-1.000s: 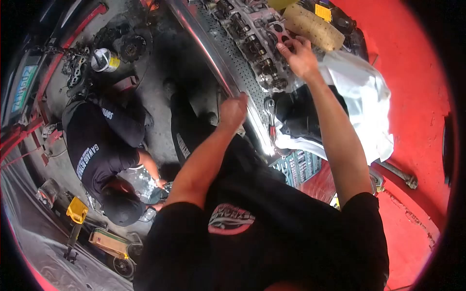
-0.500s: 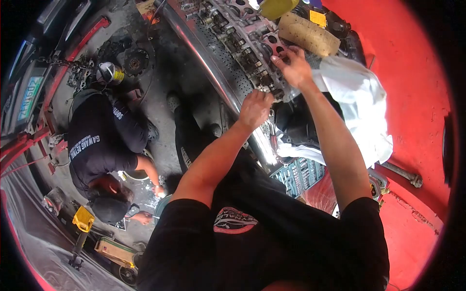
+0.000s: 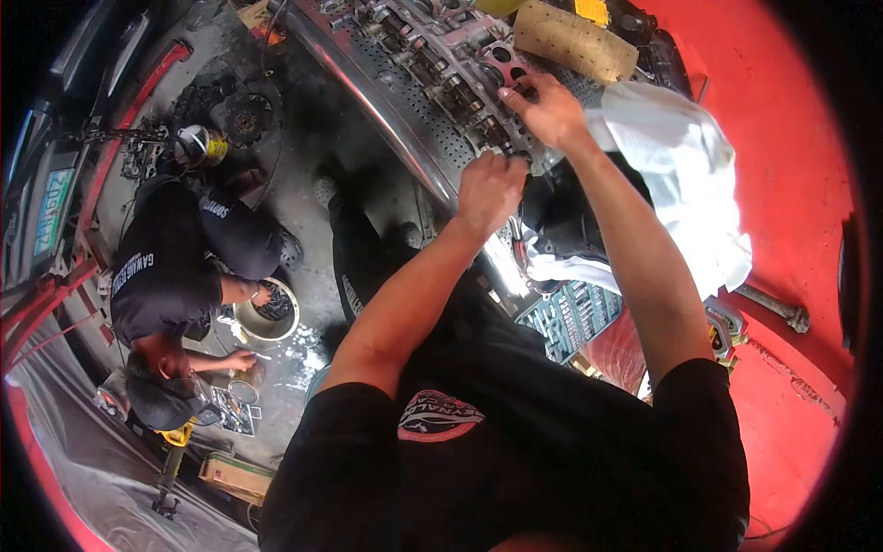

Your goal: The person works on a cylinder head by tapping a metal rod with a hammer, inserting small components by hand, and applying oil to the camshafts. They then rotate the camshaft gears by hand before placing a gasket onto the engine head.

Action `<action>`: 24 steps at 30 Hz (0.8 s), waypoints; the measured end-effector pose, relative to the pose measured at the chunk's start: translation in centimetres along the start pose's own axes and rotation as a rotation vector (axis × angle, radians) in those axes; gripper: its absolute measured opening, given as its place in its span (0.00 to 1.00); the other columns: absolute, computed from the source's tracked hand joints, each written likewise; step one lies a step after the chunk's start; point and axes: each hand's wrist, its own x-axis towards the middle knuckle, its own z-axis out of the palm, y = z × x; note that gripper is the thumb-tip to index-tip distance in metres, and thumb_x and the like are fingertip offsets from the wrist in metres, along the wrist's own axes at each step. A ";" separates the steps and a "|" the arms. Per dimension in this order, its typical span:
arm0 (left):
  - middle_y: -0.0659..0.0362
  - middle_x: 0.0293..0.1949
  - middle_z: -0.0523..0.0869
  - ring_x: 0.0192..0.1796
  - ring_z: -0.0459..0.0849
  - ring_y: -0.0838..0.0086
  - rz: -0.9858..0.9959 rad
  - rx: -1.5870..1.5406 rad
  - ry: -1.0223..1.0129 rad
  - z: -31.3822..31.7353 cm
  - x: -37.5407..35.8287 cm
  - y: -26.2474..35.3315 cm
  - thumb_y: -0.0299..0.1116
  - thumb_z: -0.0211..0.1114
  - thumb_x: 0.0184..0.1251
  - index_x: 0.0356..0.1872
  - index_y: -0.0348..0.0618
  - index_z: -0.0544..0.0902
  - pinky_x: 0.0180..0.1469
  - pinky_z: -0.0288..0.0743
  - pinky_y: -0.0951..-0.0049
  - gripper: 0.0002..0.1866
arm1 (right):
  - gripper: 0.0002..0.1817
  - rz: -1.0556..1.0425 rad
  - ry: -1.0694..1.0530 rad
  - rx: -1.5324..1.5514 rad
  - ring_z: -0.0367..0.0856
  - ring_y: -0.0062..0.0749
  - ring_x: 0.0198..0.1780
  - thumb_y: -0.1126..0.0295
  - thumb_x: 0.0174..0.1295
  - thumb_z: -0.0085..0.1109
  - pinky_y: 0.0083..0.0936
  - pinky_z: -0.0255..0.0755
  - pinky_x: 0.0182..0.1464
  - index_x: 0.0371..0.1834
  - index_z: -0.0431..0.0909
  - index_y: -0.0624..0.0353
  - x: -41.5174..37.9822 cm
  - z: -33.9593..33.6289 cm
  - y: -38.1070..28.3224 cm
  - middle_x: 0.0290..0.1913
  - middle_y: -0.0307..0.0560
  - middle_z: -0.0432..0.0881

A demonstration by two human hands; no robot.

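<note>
A metal cylinder head [image 3: 448,81], with its valve gear showing, lies slantwise on a perforated metal bench top [image 3: 409,110]. At the near end of the head is my left hand [image 3: 490,190], its fingers curled down and closed; what they grip is hidden beneath them. My right hand [image 3: 552,115] reaches over the right side of the head, beside the round port openings [image 3: 501,55]. Its thumb stands apart from the fingers, and the fingertips touch the edge of the head.
A socket set case [image 3: 575,317] and white plastic sheeting [image 3: 671,156] lie right of the bench. A brown cylindrical roll [image 3: 575,41] rests beyond my right hand. On the left a co-worker [image 3: 170,276] crouches with one hand in a bucket [image 3: 276,322].
My right hand has shifted slightly left along the head. My left fingers have shifted a little at its near end. The co-worker's hand has moved into the bucket, and the view has tilted slightly.
</note>
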 end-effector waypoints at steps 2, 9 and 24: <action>0.56 0.25 0.81 0.33 0.85 0.61 0.005 0.048 -0.037 0.1 1.1 0.5 0.28 0.67 0.51 0.25 0.46 0.76 0.34 0.81 0.61 0.06 | 0.36 0.013 0.005 0.013 0.76 0.49 0.69 0.36 0.66 0.59 0.39 0.69 0.71 0.63 0.82 0.55 0.0 0.3 0.2 0.68 0.54 0.79; 0.56 0.27 0.82 0.35 0.85 0.60 -0.067 0.073 -0.071 -1.1 0.4 0.7 0.31 0.68 0.57 0.30 0.45 0.78 0.34 0.81 0.59 0.06 | 0.35 0.048 -0.007 0.051 0.77 0.50 0.69 0.36 0.66 0.59 0.38 0.69 0.71 0.62 0.83 0.53 -0.1 0.0 0.2 0.69 0.54 0.78; 0.52 0.25 0.84 0.32 0.86 0.55 -0.083 -0.107 -0.363 -1.2 -3.7 -3.4 0.44 0.68 0.69 0.34 0.45 0.78 0.36 0.80 0.55 0.14 | 0.29 0.238 0.101 0.395 0.86 0.49 0.57 0.40 0.66 0.62 0.39 0.76 0.62 0.54 0.86 0.54 -0.6 0.1 0.1 0.54 0.54 0.89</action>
